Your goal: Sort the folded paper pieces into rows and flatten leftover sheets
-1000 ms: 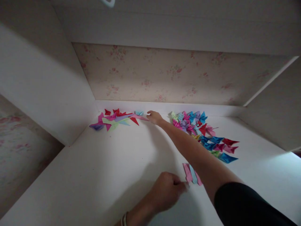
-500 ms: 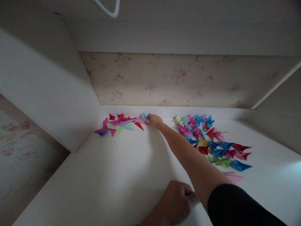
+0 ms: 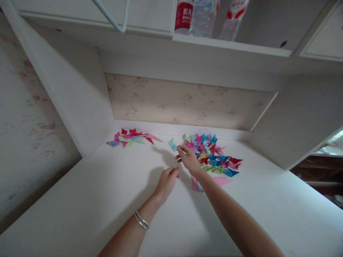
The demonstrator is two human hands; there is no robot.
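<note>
My right hand (image 3: 188,159) pinches a small light-blue folded paper piece (image 3: 172,144) and holds it just above the white desk (image 3: 107,192), left of a big pile of coloured folded paper pieces (image 3: 211,155). My left hand (image 3: 167,180), with bracelets on the wrist, hovers below and left of the right hand, its fingers loosely curled with nothing in them. A few pink and blue paper strips (image 3: 195,184) lie under my right wrist. A second, smaller pile of folded pieces (image 3: 132,137) lies in the back left corner.
The desk sits in a white alcove with side panels (image 3: 80,103) and a flowered back wall (image 3: 184,103). On the shelf above stand a red-labelled bottle (image 3: 183,16) and clear plastic bottles (image 3: 203,18). A pink paper sheet (image 3: 222,181) lies beside the big pile.
My right hand has pulled back from the left pile with the light-blue piece in its fingers. My left hand has left the strips and moved up. The view has tilted upward.
</note>
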